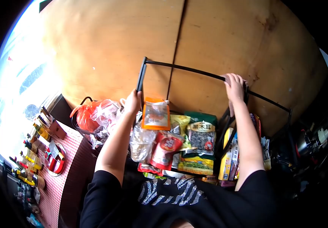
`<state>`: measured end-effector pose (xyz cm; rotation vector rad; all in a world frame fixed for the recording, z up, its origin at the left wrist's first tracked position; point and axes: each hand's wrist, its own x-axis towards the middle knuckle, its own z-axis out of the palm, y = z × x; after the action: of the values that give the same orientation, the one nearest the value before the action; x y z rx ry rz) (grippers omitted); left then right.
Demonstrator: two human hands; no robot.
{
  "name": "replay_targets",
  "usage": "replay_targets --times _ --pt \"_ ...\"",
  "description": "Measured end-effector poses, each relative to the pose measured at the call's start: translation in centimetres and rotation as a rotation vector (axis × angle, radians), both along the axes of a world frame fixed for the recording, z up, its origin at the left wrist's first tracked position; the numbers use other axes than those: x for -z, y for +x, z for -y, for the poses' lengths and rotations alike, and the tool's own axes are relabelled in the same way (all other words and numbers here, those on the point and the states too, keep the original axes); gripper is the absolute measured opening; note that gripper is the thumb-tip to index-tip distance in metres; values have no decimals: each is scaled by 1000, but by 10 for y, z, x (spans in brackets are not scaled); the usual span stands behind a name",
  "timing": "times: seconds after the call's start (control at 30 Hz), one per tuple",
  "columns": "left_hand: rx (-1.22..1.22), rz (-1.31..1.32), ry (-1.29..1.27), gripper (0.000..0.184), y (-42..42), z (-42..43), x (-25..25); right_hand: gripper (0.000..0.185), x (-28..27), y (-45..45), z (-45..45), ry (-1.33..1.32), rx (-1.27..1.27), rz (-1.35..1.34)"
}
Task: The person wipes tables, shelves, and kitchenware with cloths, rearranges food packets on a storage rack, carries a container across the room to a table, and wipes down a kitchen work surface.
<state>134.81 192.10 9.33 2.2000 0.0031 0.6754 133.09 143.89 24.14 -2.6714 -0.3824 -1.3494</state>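
My left hand [133, 102] is closed around the left upright of a black rack frame [186, 68]. Higher up and to the right, my right hand [235, 89] wraps over the frame's top bar near a second upright. Something pinkish-grey shows under the right fingers; I cannot make out what it is. Between my arms are packed food bags: an orange-edged clear pouch [156, 114], a red pouch [167, 149], a green bag of dark dried food [201, 133] and a crinkled clear plastic bag [140, 143]. The orange-edged pouch stands just right of my left hand.
Behind the rack is a wooden panel [217, 38] with a dark vertical seam. On the left, a checked-cloth table [68, 159] carries bottles, a knife block [56, 129] and a tray with red-handled scissors. An orange plastic bag [86, 117] sits beyond my left arm; boxes stand beside my right forearm.
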Motion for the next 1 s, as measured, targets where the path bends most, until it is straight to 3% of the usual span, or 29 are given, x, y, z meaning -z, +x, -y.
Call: replay_targets --times 0.03,0.13,0.27,0.37,0.4,0.57,0.77,0.9,1.0 --pt "44 33 -141 30 -13 9 -5 40 -1 0 1 -26 -22 6" --pt "105 -22 -244 29 -27 12 -14 37 -1 2 5 -56 -123 21" --pt "54 19 -136 33 -27 12 -10 28 -1 0 -17 -130 -56 208" --pt "19 -8 -146 33 -25 21 -5 26 -5 5 -54 -157 -73 176" --pt "-2 109 -130 32 -21 22 2 24 -2 12 -74 -115 -122 225" --pt "62 66 -127 45 -23 18 4 26 6 68 -184 -21 -363 193" --pt "63 56 -155 44 -28 18 -2 24 13 100 -295 26 -539 245" --pt "90 74 -192 46 -27 15 2 28 12 105 -361 382 -760 89" --pt "51 119 -192 48 -20 18 11 23 26 117 -388 174 -542 190"
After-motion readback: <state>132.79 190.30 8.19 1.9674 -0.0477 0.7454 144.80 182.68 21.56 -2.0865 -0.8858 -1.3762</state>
